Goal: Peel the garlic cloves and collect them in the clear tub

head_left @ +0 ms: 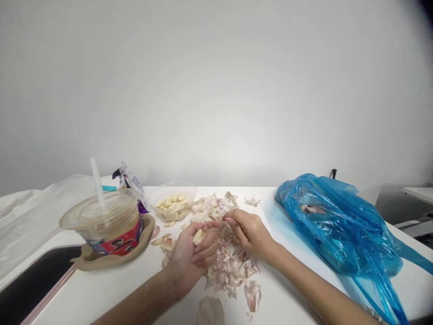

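In my left hand, palm up with fingers curled, rests a pale garlic clove. My right hand is just to the right, thumb and index fingertip pinched together close to the left fingertips. Whatever lies in that pinch is too small to make out. Below and behind both hands spreads a heap of papery garlic skins. Several unpeeled cloves lie left of my left hand. Behind it stands a clear plastic bowl with peeled garlic cloves in it.
At left, a lidded drink cup with a straw sits in a cardboard holder, beside a dark-screened tablet or phone. Behind are a snack wrapper and clear plastic sheeting. A blue plastic bag lies at right.
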### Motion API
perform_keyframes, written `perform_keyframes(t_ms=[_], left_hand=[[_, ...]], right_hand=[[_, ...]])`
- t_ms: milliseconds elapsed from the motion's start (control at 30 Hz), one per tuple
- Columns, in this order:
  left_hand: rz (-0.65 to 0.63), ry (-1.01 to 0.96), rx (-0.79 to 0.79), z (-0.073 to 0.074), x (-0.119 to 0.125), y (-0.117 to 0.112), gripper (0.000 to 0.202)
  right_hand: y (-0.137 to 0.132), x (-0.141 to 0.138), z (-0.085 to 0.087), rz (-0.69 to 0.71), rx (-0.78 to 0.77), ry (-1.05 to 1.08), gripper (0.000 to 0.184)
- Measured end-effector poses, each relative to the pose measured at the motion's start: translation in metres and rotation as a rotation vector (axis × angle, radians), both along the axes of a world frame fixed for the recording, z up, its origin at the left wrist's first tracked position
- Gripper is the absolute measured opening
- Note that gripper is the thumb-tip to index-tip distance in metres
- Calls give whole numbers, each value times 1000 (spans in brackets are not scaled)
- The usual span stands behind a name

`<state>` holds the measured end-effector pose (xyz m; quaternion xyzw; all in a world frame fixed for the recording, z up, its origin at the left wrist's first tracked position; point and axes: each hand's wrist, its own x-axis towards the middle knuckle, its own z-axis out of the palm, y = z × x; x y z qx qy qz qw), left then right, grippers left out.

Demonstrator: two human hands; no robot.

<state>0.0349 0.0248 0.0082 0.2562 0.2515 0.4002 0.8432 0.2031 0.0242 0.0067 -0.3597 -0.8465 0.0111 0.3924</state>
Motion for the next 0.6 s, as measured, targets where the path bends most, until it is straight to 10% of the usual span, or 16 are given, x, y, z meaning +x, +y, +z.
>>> perform_keyframes(t_ms=[600], left_hand=[[-21, -125, 34, 9, 14, -7, 21]], right_hand=[[-8, -8, 8, 96, 99, -62, 36]])
